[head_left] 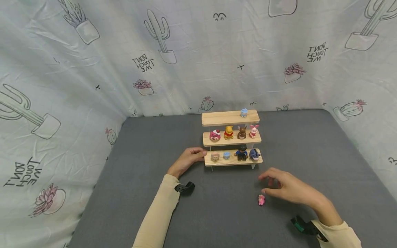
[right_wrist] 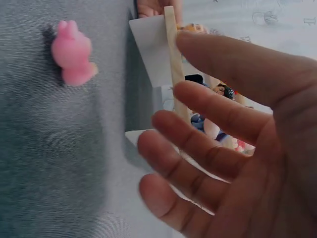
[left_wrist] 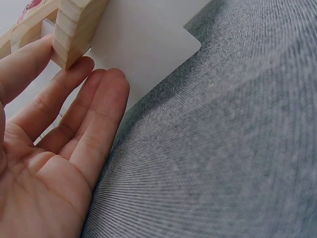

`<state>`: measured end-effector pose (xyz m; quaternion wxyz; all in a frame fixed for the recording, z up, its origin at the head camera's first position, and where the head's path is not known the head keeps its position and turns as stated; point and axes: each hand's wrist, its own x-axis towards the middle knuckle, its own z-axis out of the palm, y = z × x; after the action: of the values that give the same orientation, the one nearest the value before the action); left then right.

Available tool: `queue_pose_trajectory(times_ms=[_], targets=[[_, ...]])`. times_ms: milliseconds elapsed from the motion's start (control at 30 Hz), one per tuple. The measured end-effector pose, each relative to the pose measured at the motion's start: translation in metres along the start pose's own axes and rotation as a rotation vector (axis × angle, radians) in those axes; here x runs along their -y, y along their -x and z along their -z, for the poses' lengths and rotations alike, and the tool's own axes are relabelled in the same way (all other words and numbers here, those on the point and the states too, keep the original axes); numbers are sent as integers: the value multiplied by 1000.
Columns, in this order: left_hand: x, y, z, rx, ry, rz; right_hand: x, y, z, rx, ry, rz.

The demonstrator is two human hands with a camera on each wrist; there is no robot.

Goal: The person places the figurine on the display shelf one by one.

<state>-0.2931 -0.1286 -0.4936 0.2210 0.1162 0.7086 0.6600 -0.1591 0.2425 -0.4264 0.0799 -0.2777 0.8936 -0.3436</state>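
Note:
A three-tier wooden display shelf [head_left: 218,119] with white side supports [left_wrist: 143,47] stands on the grey surface. My left hand [head_left: 187,161] pinches the left end of its lowest board [left_wrist: 74,34], thumb above and a finger beneath; the other fingers extend beside the support. To the shelf's right front, my right hand [head_left: 289,186] hovers with spread, slightly bent fingers and nothing between them. Just below its thumb in the head view lies a small pink figurine [head_left: 261,199] with two upright ears, apart from the hand in the right wrist view [right_wrist: 72,52].
The top board bears a light-blue figurine [head_left: 244,113]. A row on the middle board includes a yellow bear [head_left: 228,132] in red. Several more stand on the lowest board, one a dark-blue figure [head_left: 241,153] with a black hat. A cactus-print cloth [head_left: 192,62] hangs behind.

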Motion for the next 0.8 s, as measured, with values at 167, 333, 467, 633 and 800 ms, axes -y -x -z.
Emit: queue_pose_trajectory(times_ms=[167,333,467,633,800], targets=[[0,0,0,-2,-13,1,-5,6,-6,37,-13,6],[1,0,1,-3,-11,3,-5,7,-8,107,-43,-61],[3,1,1,0,-5,10,-4,7,-9,156,-44,-93],[1,1,0,1,-13,4,-5,8,-9,157,-16,-66],[-1,0,0,-10,-13,6,-4,5,-11,167,-15,-59]])
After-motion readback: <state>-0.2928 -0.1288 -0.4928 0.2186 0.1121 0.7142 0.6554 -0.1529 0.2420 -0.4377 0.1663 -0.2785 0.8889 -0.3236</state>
